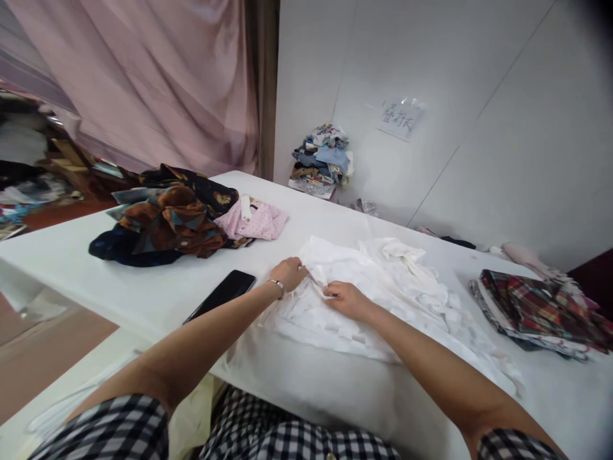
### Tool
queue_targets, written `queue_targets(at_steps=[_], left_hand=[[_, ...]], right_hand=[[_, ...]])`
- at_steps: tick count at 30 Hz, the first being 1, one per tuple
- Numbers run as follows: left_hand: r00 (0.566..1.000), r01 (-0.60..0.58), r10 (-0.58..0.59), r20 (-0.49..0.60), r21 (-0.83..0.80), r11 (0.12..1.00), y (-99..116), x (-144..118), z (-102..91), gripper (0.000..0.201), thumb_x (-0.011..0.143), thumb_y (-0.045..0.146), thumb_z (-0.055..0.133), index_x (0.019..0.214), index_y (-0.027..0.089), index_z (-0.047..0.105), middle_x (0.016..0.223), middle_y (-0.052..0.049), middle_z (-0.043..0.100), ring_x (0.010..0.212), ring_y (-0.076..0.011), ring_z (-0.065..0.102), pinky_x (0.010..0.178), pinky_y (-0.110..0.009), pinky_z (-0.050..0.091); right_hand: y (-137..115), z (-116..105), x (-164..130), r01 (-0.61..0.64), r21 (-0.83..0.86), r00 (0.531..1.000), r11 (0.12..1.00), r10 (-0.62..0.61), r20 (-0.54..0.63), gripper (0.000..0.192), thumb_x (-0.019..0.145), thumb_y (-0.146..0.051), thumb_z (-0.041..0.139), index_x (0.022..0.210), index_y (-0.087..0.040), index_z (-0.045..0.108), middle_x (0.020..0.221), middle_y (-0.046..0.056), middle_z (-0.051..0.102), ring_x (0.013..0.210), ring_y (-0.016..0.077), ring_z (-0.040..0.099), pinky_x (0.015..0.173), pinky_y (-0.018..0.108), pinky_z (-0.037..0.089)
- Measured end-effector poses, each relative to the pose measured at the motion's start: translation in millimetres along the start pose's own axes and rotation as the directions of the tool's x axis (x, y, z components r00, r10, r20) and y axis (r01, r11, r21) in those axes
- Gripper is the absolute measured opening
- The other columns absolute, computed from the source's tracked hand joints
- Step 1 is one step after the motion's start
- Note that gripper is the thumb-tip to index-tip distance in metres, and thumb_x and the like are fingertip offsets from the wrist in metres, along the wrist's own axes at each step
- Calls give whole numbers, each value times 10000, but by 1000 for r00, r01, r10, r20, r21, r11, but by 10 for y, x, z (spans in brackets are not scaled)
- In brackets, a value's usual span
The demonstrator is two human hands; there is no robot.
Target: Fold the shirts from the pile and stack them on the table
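A rumpled white garment lies spread on the white table in front of me; its exact kind is hard to tell. My left hand, with a bracelet at the wrist, pinches the garment's near-left edge. A little to the right, my right hand grips the same cloth with curled fingers. A short fold of fabric stretches between the two hands. Left of my left forearm rests a black smartphone, lying flat.
Crumpled dark and brown patterned clothes lie at the left, beside a folded pink shirt. Folded plaid shirts are stacked at the right. A clothes pile stands beyond the table by the wall, under a paper sign. A pink curtain hangs behind.
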State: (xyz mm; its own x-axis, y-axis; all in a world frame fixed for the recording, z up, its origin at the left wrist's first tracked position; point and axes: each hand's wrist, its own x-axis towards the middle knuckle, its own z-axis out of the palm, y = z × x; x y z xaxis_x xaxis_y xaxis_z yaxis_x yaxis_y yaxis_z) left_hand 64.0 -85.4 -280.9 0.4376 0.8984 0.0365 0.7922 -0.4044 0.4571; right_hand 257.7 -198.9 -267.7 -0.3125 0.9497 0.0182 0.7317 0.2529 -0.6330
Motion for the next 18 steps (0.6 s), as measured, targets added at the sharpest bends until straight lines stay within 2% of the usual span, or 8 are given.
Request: queue_targets(at_steps=[2,4,7,11,13,15,17,18], left_hand=[[999,-34,33,39,21,999,-22,-55,-17,395,896,500,470,982,179,683,1014,-121,728,911,-255,679,768,-341,507],[994,-90,87,68,45,995,-46,-100,-33,406,839,535,560,1026,199,689,1031,-107,733,980,-272,667,829,-358,494],[981,-178,169,100,83,981,-75,-146,-55,358,739,391,699,1061,234,692,1065,-85,732,1060,-292,638,912,-397,458],[950,-297,285,125,91,950,-80,-230,-98,166,763,183,633,907,220,707,961,-70,734,995,-254,641,919,-393,434],[911,-409,402,98,79,909,-74,-303,-138,143,788,142,593,870,206,691,921,-66,720,961,-236,630,905,-384,426],[843,-538,537,34,80,839,-67,-390,-190,159,791,103,569,862,199,674,899,-60,703,932,-220,615,888,-375,421],[778,-623,628,-31,90,777,-59,-470,-247,184,783,73,549,857,197,663,871,-53,688,901,-206,606,873,-367,421],[763,-639,644,-52,87,765,-52,-501,-274,188,782,69,545,855,197,660,859,-49,684,892,-201,604,871,-364,422]], right_hand=[[7,-29,86,-73,80,997,994,73,8,212,806,-207,603,971,-215,735,974,26,699,878,179,634,823,295,480],[5,-59,171,-139,123,990,983,137,19,292,806,-276,633,1073,-213,732,1005,40,716,911,199,640,856,326,488],[-7,-98,274,-202,189,979,961,201,29,390,805,-315,647,1181,-226,704,1150,62,709,1015,230,642,947,379,478],[-25,-122,340,-264,256,964,930,265,30,468,816,-281,635,1277,-204,649,1265,84,666,1120,258,623,1006,419,465],[-39,-128,346,-288,280,956,916,290,34,503,836,-291,624,1331,-199,604,1264,86,664,1135,265,618,1018,445,460],[-66,-143,340,-278,308,960,910,268,76,567,852,-314,626,1400,-202,532,1314,90,634,1192,267,589,1056,461,429],[-112,-168,329,-248,357,964,901,193,184,685,857,-350,645,1486,-225,407,1397,92,573,1280,259,529,1100,459,382],[-141,-183,325,-240,390,956,889,147,252,736,864,-377,645,1519,-245,338,1424,85,550,1316,250,498,1117,453,362]])
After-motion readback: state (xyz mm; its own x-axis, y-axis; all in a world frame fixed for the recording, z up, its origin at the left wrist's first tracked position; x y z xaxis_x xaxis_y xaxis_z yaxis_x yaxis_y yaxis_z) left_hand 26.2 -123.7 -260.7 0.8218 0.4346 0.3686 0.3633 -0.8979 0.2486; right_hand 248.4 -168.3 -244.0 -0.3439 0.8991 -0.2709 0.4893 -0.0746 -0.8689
